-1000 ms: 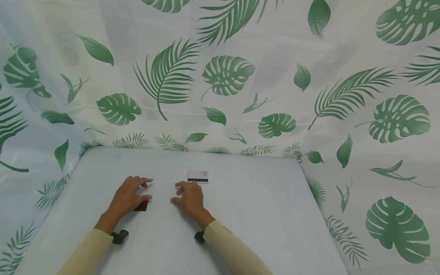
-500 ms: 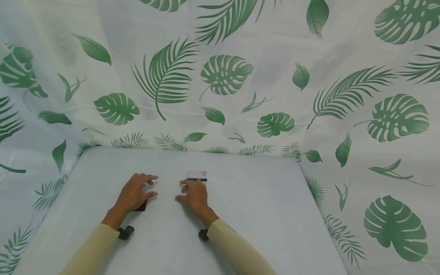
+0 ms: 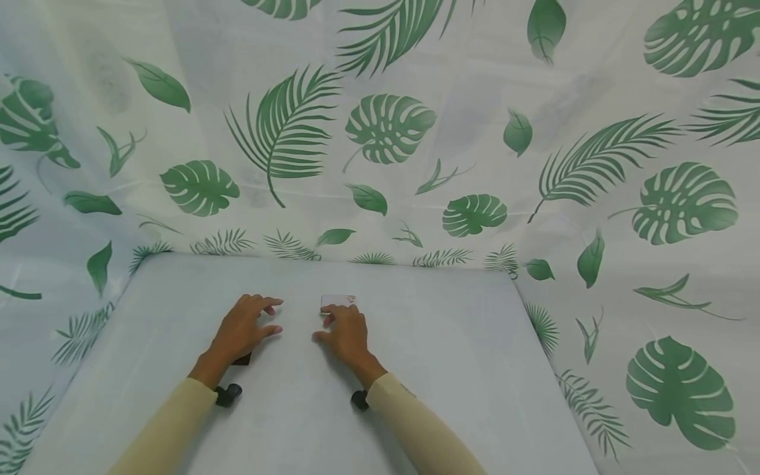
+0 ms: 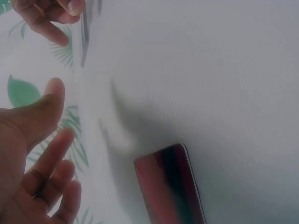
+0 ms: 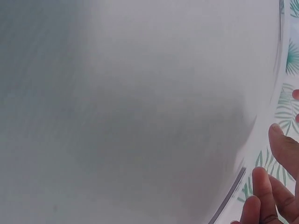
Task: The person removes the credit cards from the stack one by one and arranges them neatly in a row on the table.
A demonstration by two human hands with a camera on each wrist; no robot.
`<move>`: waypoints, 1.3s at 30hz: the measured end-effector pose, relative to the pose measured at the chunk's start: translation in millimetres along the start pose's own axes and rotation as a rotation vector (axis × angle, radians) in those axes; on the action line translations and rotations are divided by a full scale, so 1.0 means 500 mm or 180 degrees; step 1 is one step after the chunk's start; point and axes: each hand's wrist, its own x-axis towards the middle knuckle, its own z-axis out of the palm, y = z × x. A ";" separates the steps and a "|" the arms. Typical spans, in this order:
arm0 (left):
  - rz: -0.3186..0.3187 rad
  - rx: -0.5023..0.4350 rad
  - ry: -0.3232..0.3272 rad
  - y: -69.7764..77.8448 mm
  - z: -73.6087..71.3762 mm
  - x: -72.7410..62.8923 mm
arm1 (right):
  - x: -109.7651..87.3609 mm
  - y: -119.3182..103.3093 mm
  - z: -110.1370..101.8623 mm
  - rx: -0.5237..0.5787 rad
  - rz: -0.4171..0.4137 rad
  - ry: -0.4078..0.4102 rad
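Observation:
A white card with a dark stripe (image 3: pixel 332 300) lies on the white table, its near side partly covered by my right hand (image 3: pixel 347 333). The fingers of that hand are loosely bent and hold nothing. To the left, my left hand (image 3: pixel 240 330) hovers with thumb and fingers apart, nothing between them. Below its wrist side a dark red card (image 3: pixel 242 360) peeks out; in the left wrist view the same glossy card (image 4: pixel 166 186) lies flat with a black stripe, clear of the fingers. The right wrist view shows the white card (image 5: pixel 227 196) almost edge-on beyond the fingertips.
The white tabletop (image 3: pixel 445 369) reaches back to a white curtain (image 3: pixel 404 178) printed with green leaves, which also hangs along both sides. A small black camera sits at the left wrist (image 3: pixel 228 394) and another at the right wrist (image 3: pixel 359 400).
Both hands have drifted right and slightly toward the back. My right hand now covers more of the white card, while both cards stay in place on the table.

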 end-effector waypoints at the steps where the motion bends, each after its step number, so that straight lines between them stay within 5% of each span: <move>1: 0.0011 -0.0005 0.0001 0.002 0.001 0.002 | 0.001 0.002 -0.003 0.0001 -0.0012 0.0019; 39: 0.0044 -0.0143 -0.0179 0.071 0.065 0.085 | 0.030 0.079 -0.043 -0.0365 0.0198 0.0077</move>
